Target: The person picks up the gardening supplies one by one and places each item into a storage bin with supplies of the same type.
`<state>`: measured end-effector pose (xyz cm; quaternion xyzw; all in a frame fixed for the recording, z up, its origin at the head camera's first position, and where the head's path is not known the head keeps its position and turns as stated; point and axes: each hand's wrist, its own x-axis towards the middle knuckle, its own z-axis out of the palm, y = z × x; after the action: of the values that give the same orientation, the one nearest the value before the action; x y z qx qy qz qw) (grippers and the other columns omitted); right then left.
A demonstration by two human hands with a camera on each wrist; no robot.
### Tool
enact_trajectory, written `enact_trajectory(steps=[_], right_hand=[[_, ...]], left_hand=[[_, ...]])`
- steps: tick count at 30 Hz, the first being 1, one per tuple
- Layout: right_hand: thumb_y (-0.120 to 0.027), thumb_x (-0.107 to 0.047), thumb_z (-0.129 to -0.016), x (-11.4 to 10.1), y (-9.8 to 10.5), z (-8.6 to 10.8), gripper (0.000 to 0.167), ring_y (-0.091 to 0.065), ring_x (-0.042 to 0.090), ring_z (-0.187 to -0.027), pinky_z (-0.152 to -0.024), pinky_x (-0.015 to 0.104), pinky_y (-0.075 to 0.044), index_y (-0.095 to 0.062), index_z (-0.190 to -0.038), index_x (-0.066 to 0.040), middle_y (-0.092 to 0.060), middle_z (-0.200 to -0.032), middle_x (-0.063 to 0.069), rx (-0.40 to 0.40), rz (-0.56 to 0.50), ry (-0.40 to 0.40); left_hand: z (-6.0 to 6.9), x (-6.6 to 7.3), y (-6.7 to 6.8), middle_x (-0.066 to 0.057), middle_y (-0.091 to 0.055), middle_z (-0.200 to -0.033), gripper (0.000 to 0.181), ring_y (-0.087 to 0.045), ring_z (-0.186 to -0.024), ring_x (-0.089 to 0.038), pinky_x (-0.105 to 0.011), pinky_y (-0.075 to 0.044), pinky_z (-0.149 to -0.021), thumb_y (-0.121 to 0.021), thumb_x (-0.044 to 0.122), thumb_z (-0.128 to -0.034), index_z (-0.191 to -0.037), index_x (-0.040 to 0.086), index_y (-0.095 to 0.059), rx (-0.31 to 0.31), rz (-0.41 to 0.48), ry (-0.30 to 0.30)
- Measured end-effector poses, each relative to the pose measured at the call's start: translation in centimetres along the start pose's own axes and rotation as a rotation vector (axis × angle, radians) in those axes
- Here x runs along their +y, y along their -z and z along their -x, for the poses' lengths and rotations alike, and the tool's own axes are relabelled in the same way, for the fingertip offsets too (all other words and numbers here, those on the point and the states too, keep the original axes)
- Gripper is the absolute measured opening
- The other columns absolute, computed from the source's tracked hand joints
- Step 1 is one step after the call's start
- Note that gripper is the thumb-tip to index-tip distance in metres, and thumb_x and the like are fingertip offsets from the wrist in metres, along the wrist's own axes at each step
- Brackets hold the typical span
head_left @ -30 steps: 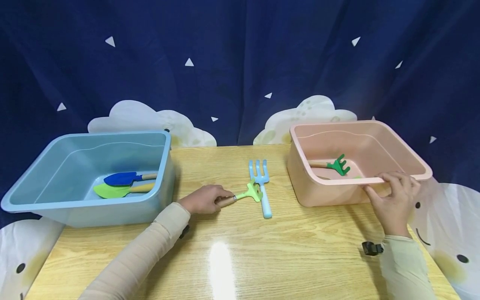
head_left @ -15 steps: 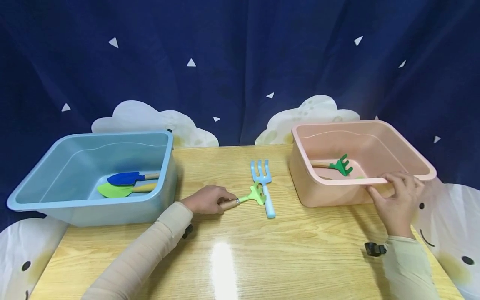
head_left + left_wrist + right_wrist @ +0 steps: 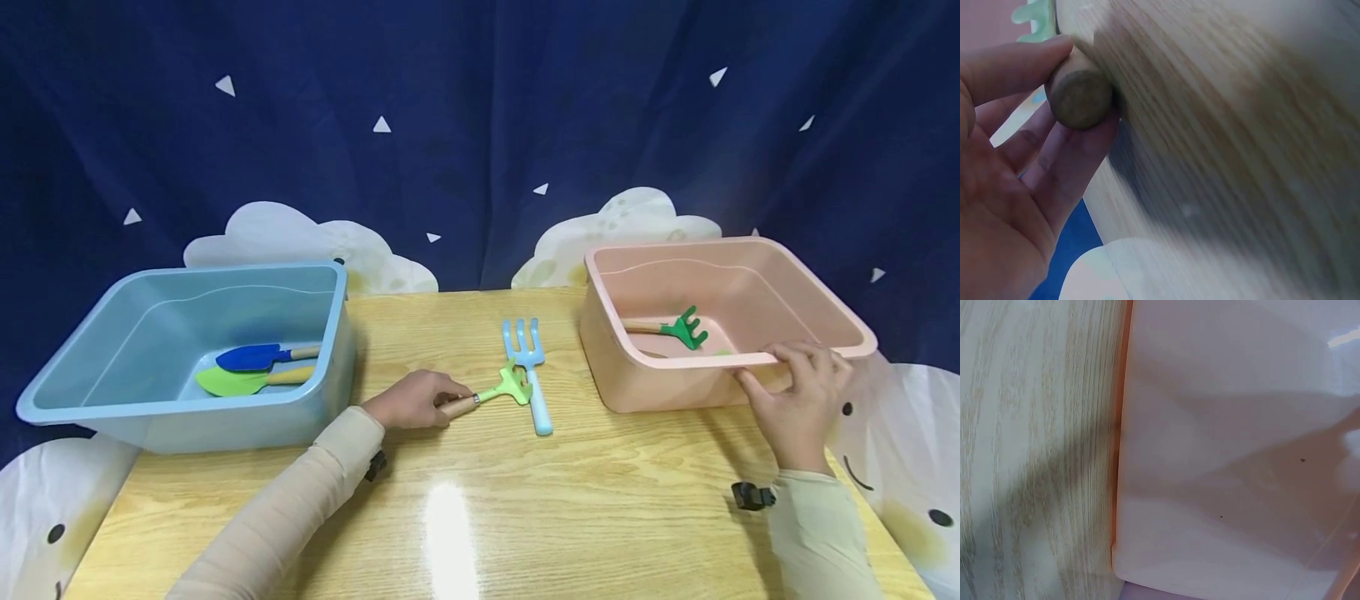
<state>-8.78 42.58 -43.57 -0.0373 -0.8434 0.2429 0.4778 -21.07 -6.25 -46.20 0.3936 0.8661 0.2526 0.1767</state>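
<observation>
My left hand [image 3: 420,400] pinches the wooden handle [image 3: 1082,90] of a light green toy rake [image 3: 512,385] between thumb and fingers, low over the table. The rake's tined head overlaps the shaft of a light blue garden fork [image 3: 537,392], which lies on the wood with its tines pointing away. On the right, my right hand [image 3: 798,404] grips the near rim of a pink bin [image 3: 622,387], fingers over the edge and thumb on the outer wall. Inside that bin lies a dark green rake [image 3: 684,330] with a wooden handle; other pieces there are mostly hidden by the wall.
A blue bin [image 3: 225,425] stands at the left, holding a blue trowel [image 3: 251,357] and a lime green trowel [image 3: 232,382]. The wooden table [image 3: 570,517] ends at a dark blue curtain [image 3: 450,100] behind both bins.
The head view has shifted slightly. Both hands keep their holds, and the rake and fork show no clear movement on the table.
</observation>
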Motion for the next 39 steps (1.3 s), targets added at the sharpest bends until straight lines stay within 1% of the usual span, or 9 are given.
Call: enact_trajectory(steps=[3,7,11,20,23,25,28,31,39], right_hand=[[-0.061,-0.080,-0.074,-0.2,-0.1,0.0,0.092,-0.036,0.011,-0.118,-0.110,0.042,-0.018,-0.066,-0.098,0.009,-0.059,-0.108,0.030,-0.003,0.002,0.000],[-0.061,-0.080,-0.074,-0.2,-0.1,0.0,0.092,-0.039,0.019,-0.117,-0.110,0.041,-0.018,-0.065,-0.098,0.009,-0.059,-0.108,0.030,-0.004,0.002,0.002],[-0.062,-0.080,-0.074,-0.2,-0.1,0.0,0.092,-0.037,0.011,-0.119,-0.110,0.040,-0.018,-0.066,-0.098,0.009,-0.059,-0.108,0.030,0.002,-0.006,0.009],[-0.062,-0.079,-0.074,-0.2,-0.3,0.0,0.092,-0.038,0.012,-0.119,-0.110,0.039,-0.018,-0.066,-0.098,0.009,-0.059,-0.107,0.030,0.007,-0.008,0.014],[-0.061,-0.080,-0.074,-0.1,-0.2,0.0,0.093,-0.043,0.024,-0.115,-0.111,0.039,-0.018,-0.066,-0.098,0.009,-0.059,-0.107,0.030,0.009,0.002,0.012],[-0.061,-0.081,-0.073,0.0,0.0,0.0,0.094,-0.044,0.025,-0.116,-0.111,0.039,-0.018,-0.066,-0.098,0.009,-0.059,-0.107,0.030,0.015,0.001,0.005],[-0.061,-0.082,-0.072,0.0,0.2,0.0,0.095,-0.040,0.011,-0.119,-0.111,0.039,-0.017,-0.067,-0.098,0.010,-0.059,-0.107,0.030,0.018,-0.009,-0.012],[-0.062,-0.081,-0.072,0.0,0.3,0.0,0.095,-0.027,-0.004,-0.121,-0.112,0.037,-0.016,-0.067,-0.099,0.010,-0.058,-0.107,0.029,0.006,-0.021,-0.029],[-0.063,-0.080,-0.072,-0.1,0.0,0.0,0.093,-0.027,-0.006,-0.121,-0.112,0.036,-0.016,-0.067,-0.099,0.009,-0.057,-0.104,0.027,0.002,-0.025,-0.031]], left_hand=[[0.2,-0.1,0.1,-0.004,-0.071,-0.108,0.049,-0.061,-0.084,-0.010,-0.023,-0.051,-0.073,-0.071,0.001,-0.0815,-0.128,0.015,-0.068,0.012,0.016,0.017],[0.6,-0.3,0.3,-0.005,-0.071,-0.112,0.049,-0.064,-0.089,-0.012,-0.026,-0.053,-0.076,-0.069,0.001,-0.0826,-0.129,0.015,-0.067,0.036,0.042,0.034],[1.0,-0.4,0.6,-0.008,-0.069,-0.121,0.050,-0.069,-0.096,-0.018,-0.028,-0.056,-0.079,-0.070,0.002,-0.0835,-0.131,0.017,-0.066,0.057,0.107,0.067],[1.1,-0.4,2.4,-0.008,-0.067,-0.128,0.053,-0.069,-0.080,-0.013,-0.025,-0.056,-0.065,-0.074,0.001,-0.0833,-0.131,0.024,-0.066,0.143,0.226,0.100],[0.6,-0.1,3.3,-0.007,-0.068,-0.128,0.053,-0.067,-0.075,-0.012,-0.026,-0.054,-0.061,-0.073,0.002,-0.0838,-0.132,0.024,-0.065,0.176,0.241,0.109],[0.1,0.1,4.0,-0.007,-0.068,-0.127,0.053,-0.065,-0.072,-0.013,-0.027,-0.053,-0.060,-0.073,0.002,-0.0843,-0.132,0.024,-0.065,0.200,0.246,0.108],[-1.0,0.5,4.8,-0.008,-0.069,-0.125,0.052,-0.063,-0.070,-0.015,-0.028,-0.051,-0.057,-0.070,0.001,-0.0851,-0.131,0.023,-0.066,0.236,0.271,0.103],[-2.0,0.9,5.4,-0.008,-0.068,-0.125,0.052,-0.063,-0.072,-0.016,-0.028,-0.051,-0.056,-0.068,0.000,-0.0862,-0.132,0.024,-0.065,0.260,0.293,0.108],[-3.8,1.4,6.1,-0.007,-0.069,-0.123,0.053,-0.064,-0.073,-0.020,-0.028,-0.052,-0.059,-0.068,0.001,-0.0853,-0.132,0.026,-0.066,0.284,0.313,0.129]])
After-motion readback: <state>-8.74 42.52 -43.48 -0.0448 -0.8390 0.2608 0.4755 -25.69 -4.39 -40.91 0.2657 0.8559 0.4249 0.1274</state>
